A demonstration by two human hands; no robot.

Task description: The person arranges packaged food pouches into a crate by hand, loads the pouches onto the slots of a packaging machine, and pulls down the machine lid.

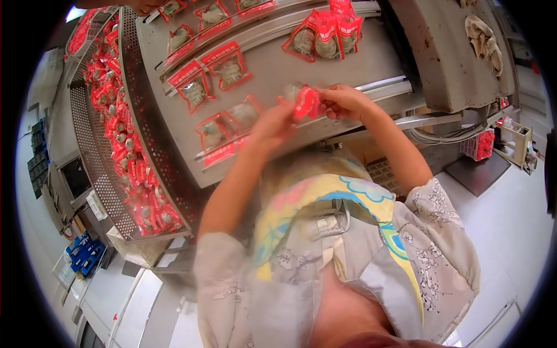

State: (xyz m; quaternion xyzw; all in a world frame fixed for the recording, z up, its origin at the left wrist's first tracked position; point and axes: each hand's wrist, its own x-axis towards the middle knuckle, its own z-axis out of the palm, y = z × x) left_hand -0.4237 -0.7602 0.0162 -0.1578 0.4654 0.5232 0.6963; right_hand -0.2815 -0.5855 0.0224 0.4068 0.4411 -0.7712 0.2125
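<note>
A red and clear packet (306, 102) is held between my hands above the near edge of the metal work surface (267, 69). My left hand (274, 123) grips its left side, somewhat blurred. The fingers of my right hand (343, 103) pinch its right side. Left of my hands, two filled packets (213, 134) lie with their red ends toward me. Beyond them lies another pair of packets (229, 69) with red tops. A cluster of upright packets (326, 36) stands at the far side of the surface.
A long perforated metal bin (96, 145) full of red packets runs along the left. More packets (212, 14) lie at the far left, near another person's hand (145, 6). A machine housing (449, 52) with a cloth (484, 43) is at right. A metal rail (386, 88) borders the near edge.
</note>
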